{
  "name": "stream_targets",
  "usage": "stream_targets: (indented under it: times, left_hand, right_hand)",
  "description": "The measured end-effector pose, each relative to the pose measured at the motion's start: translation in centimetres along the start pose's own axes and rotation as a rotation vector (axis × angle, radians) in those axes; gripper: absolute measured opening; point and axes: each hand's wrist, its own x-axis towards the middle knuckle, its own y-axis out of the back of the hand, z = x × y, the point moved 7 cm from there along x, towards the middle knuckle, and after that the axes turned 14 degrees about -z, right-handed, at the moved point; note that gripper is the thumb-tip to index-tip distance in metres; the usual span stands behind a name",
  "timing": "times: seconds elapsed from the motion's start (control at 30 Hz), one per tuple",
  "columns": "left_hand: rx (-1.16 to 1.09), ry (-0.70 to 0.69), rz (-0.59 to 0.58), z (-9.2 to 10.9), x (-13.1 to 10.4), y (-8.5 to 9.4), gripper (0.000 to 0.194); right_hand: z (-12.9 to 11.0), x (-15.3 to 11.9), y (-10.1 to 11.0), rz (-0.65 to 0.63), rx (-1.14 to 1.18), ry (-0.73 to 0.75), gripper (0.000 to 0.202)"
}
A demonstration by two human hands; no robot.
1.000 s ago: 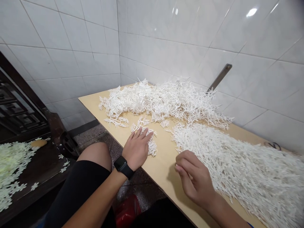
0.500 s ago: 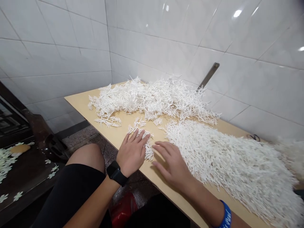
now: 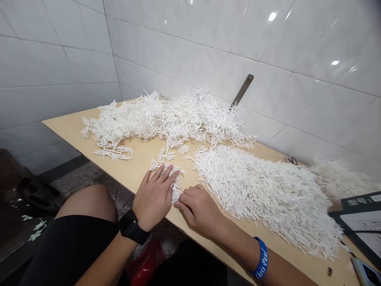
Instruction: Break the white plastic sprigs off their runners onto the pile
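Counter with white branching pieces, two hands at work

Item: one white branching piece [image 3: 176,193], lying on the counter [image 3: 70,126] at the centre of the frame, near the counter's front edge, partly covered.

Item: left hand [image 3: 152,197], a black watch [image 3: 133,227] at its wrist; grip spread, palm down, fingers resting over the piece.

Item: right hand [image 3: 199,209], lower centre, a blue wristband [image 3: 262,258] farther down the arm; grip curled, thumb and forefinger pressed together at the piece's near end. Whether a strand is caught between them I cannot tell from where I stand.

Item: tangled pile of branching strands [image 3: 169,119], upper centre, before the tiled wall [image 3: 178,59].

Item: dense heap of short white bits [image 3: 264,194], right of centre, just beside the right hand.

Item: metal bar [image 3: 242,91], slanting up behind the pile.

Remarks: the step in hand looks like steadying with the left and picking with the right; the next move, I judge, calls for a flat, firm left palm and a fine, close pinch.
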Motion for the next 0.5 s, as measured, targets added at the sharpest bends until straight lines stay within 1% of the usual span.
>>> stream_targets:
  times: [0.07, 0.13, 0.23, 0.33, 0.4, 0.43, 0.5]
  left_hand:
    - [0.0, 0.011, -0.02, 0.0, 0.0, -0.1, 0.05]
    - [0.001, 0.016, -0.045, 0.1, 0.1, -0.2, 0.052]
    - [-0.002, 0.031, -0.067, -0.2, 0.3, -0.4, 0.055]
    - [-0.011, 0.06, -0.057, -0.6, 0.3, -0.5, 0.057]
    - [-0.016, 0.055, -0.042, -0.7, 0.2, -0.5, 0.056]
    - [-0.016, 0.046, -0.034, -0.7, 0.1, -0.5, 0.054]
    - [-0.015, 0.04, -0.014, -0.7, -0.1, -0.4, 0.053]
  right_hand:
    - [-0.4, -0.1, -0.2, -0.03, 0.057, 0.059, 0.031]
    - [-1.2, -0.4, 0.0, -0.036, 0.124, 0.121, 0.031]
    - [-3.0, -1.1, 1.2, -0.003, 0.253, 0.218, 0.033]
    - [-4.6, -1.9, 2.4, 0.023, 0.38, 0.334, 0.034]
    - [-4.3, -2.2, 3.2, 0.1, 0.368, 0.357, 0.031]
    - [-3.3, -2.3, 3.6, 0.181, 0.321, 0.305, 0.03]
    - [-0.7, -1.9, 3.5, 0.226, 0.16, 0.143, 0.027]
